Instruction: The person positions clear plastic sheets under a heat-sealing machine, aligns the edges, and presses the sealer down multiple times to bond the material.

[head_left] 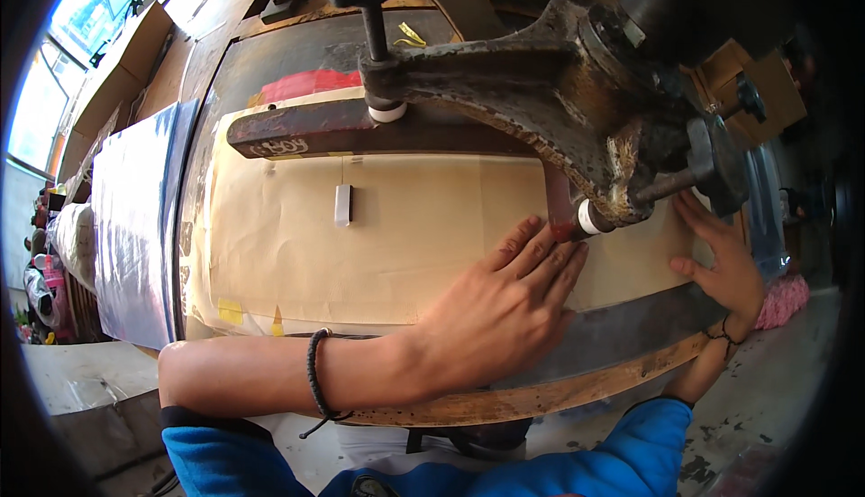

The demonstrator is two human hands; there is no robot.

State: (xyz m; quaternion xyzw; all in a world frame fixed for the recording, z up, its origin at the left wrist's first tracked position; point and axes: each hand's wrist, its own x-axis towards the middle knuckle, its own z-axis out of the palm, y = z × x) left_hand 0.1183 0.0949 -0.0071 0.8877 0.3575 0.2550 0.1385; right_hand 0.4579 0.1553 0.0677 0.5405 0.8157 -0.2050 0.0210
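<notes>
Tan paper (279, 249) lies lengthwise left-to-right beneath left hand (515, 310) and right hand (728, 263), each grip released.

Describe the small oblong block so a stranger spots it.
Start at the long dark bar on the tan paper sheet. On the bar's near side, left of the left hand, sits a small oblong block. Its pale face and dark side separate it from flat yellow patches.

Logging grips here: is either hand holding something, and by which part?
Nothing appears gripped: the left hand lies flat on the tan sheet, the right hand rests open near its right end.
</notes>
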